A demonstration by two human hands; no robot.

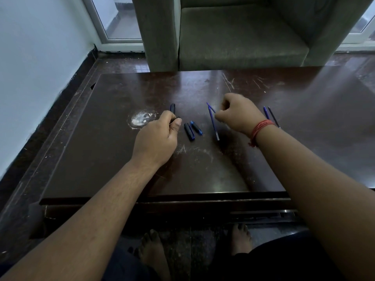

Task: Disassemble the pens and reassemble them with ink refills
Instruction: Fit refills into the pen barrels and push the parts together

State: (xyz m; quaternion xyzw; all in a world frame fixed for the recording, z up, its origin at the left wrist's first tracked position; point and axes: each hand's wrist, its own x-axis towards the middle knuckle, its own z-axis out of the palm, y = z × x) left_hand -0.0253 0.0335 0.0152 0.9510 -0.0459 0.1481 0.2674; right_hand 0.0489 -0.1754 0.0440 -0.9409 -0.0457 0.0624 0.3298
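Your left hand grips a dark pen barrel; your fingers curl round its lower part. The barrel points up and away from you, almost straight. Just right of those fingers, two short pen pieces lie on the counter, side by side, tilted a little left at the top. Your right hand pinches a thin blue refill. A second blue refill lies below it, pointing away from you. Two more refills lie right of your right wrist.
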